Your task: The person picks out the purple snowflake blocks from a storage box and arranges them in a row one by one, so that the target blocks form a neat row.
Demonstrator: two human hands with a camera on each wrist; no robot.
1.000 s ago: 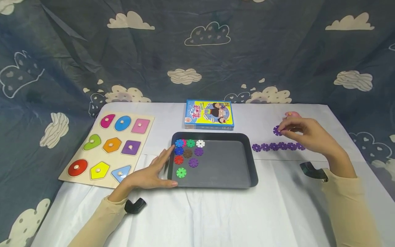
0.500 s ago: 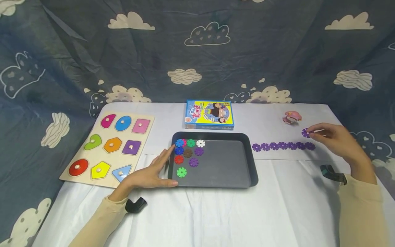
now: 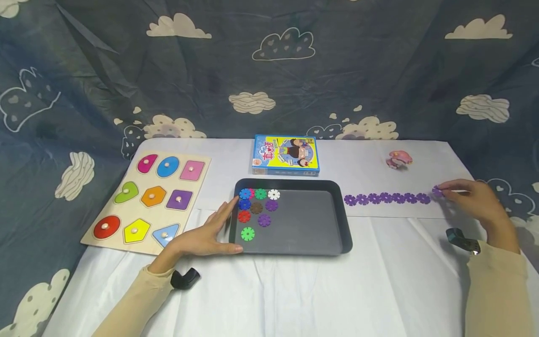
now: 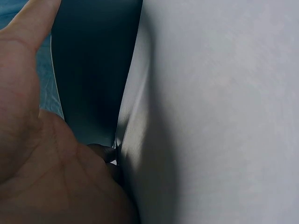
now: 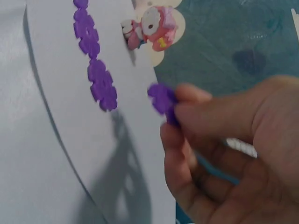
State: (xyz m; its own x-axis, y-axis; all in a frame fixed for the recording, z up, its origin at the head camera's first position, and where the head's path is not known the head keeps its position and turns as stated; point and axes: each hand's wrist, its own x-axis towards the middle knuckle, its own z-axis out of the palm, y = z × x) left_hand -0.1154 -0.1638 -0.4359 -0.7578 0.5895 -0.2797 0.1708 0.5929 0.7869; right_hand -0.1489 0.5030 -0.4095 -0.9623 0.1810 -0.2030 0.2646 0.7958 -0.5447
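Between thumb and fingertips my right hand (image 3: 477,200) pinches a purple notched disc (image 5: 161,99), held above the table just off the right end of a row of several purple discs (image 3: 386,198). In the right wrist view the row (image 5: 102,85) lies flat, with a gap between its end and the held disc. My left hand (image 3: 206,238) rests with straight, spread fingers against the left side of a dark grey tray (image 3: 346,224). Inside that tray, towards its left, lie several discs in blue, green, white, brown, red and purple. The left wrist view shows the palm (image 4: 60,177) beside the tray's dark wall (image 4: 96,70).
A wooden shape puzzle board (image 3: 160,213) with knobbed pieces lies left of the tray. Behind the tray is a blue and yellow box (image 3: 286,155). A small pink figurine (image 3: 398,159) sits beyond the row of discs. A patterned dark cloth (image 3: 337,79) hangs behind the white-covered table.
My right hand has moved right and towards the near side with the purple disc, from beside the figurine to past the row's right end. My left hand has stayed at the tray.
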